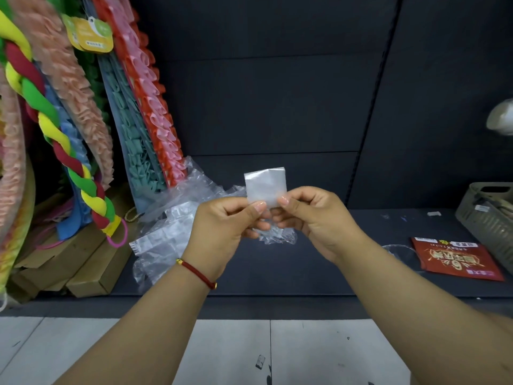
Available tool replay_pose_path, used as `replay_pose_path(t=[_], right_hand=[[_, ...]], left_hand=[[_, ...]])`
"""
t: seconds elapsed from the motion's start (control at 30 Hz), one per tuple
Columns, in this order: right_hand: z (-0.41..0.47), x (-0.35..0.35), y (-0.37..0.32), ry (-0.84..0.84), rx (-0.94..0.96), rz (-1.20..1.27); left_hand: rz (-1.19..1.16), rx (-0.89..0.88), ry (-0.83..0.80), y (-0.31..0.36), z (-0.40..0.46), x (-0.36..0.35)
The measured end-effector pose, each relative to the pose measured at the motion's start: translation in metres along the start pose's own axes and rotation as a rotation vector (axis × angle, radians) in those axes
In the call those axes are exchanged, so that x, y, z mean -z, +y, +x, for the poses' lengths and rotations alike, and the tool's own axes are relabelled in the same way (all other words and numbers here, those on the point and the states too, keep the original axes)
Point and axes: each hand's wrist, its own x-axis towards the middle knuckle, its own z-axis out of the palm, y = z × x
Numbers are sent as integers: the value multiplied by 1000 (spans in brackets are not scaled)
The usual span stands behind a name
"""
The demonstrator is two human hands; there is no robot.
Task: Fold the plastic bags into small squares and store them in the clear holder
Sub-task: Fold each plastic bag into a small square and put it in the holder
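Right now a folded plastic bag point(265, 187) is held up in front of the dark shelf: clear, slightly milky film pressed into a small, nearly square packet, its top edge a little uneven and one faint crease running down it. A crinkled, unfolded tail of the same film hangs out below the fingers. The left hand point(224, 226) pinches the packet's lower left corner between thumb and curled fingers; the right hand point(313, 218) pinches the lower right corner the same way. The two thumbs sit close together, almost touching, so the packet stands upright above them.

Just behind and to the left of the grip lies a loose heap of clear plastic bags point(172, 223) on the shelf board point(361, 245); they overlap too much to count. One red cord bracelet point(197, 272) circles the left wrist. Below and to the right of the grip lies one red printed packet point(455, 258), flat on the board, and beyond it one grey slatted basket point(491, 218) at the edge of view. Far left of the grip lean several colourful frilled and braided strips point(83, 129) above a few cardboard boxes point(94, 270).
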Motion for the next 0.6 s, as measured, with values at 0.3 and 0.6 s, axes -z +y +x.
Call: replay_pose_path(t=[0.3,0.6], right_hand=[[-1,4,7,47,183,-79],[-3,-5,4,138,210,-157]], left_hand=[[22,-180,97,-1,0,-2],[92,-230,182,-4,-3,-14]])
